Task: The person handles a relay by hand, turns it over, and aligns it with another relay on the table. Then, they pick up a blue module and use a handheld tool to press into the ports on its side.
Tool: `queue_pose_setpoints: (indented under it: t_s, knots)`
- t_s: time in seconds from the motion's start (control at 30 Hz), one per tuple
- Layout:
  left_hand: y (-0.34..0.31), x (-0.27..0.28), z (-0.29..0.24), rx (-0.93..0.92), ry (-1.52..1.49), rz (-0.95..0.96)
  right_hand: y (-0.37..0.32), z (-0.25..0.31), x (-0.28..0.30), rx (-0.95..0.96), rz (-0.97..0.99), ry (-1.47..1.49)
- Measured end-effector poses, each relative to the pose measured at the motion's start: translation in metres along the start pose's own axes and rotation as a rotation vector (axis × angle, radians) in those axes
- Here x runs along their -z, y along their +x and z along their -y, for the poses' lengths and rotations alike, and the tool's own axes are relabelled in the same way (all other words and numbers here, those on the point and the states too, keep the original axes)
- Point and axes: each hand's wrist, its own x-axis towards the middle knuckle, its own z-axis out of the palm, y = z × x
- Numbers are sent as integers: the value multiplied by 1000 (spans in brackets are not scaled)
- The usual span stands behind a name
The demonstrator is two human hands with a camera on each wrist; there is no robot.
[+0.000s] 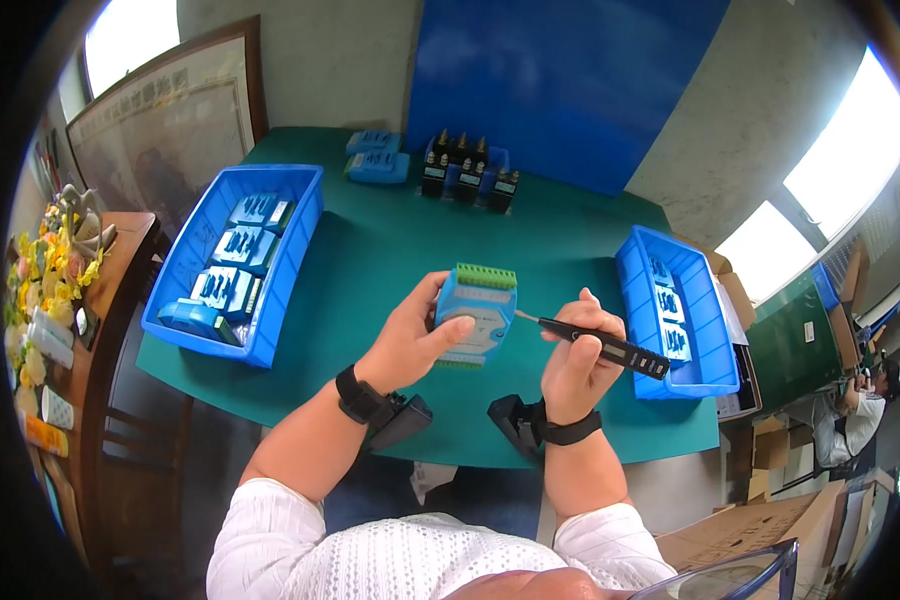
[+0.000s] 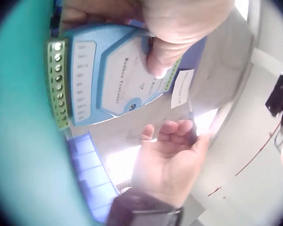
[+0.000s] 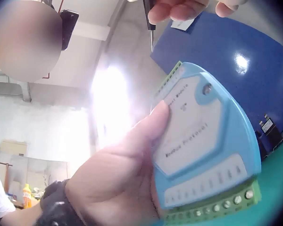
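Observation:
My left hand (image 1: 415,330) grips a blue module (image 1: 478,318) with green terminal strips on two opposite edges, thumb across its white label. In the left wrist view the module (image 2: 118,77) shows "Modbus Protocol" print and a row of screws. My right hand (image 1: 582,360) holds a black pen-like tool (image 1: 615,350) with a thin metal shaft, its tip pointing at the module's right side. In the right wrist view the tool's shaft (image 3: 152,40) stands apart from the module (image 3: 203,136).
Blue bins with similar modules stand left (image 1: 295,255) and right (image 1: 705,330) on the green table (image 1: 370,270). At the back are two blue modules (image 1: 378,167) and several black parts with brass posts (image 1: 469,182). A blue panel (image 1: 560,90) rises behind.

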Motion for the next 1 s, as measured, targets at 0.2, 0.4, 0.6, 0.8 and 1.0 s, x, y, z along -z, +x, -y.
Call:
queue_pose_setpoints:
  t_s: [0.2,0.4,0.6,0.8,1.0]
  knots:
    - [1,-1,-12,236,-280,23,0,-3,0,-28,-6,-22]
    - [0,2,-6,255,-267,78,1,-6,0,-21,-30,-67]
    - [-2,1,-6,221,-206,100,3,-5,0,-3,-42,-124]
    - [-3,0,-7,178,-158,96,3,-6,2,-10,-57,-166]
    - [-4,-4,-13,183,-235,106,2,-8,2,-6,-51,-172]
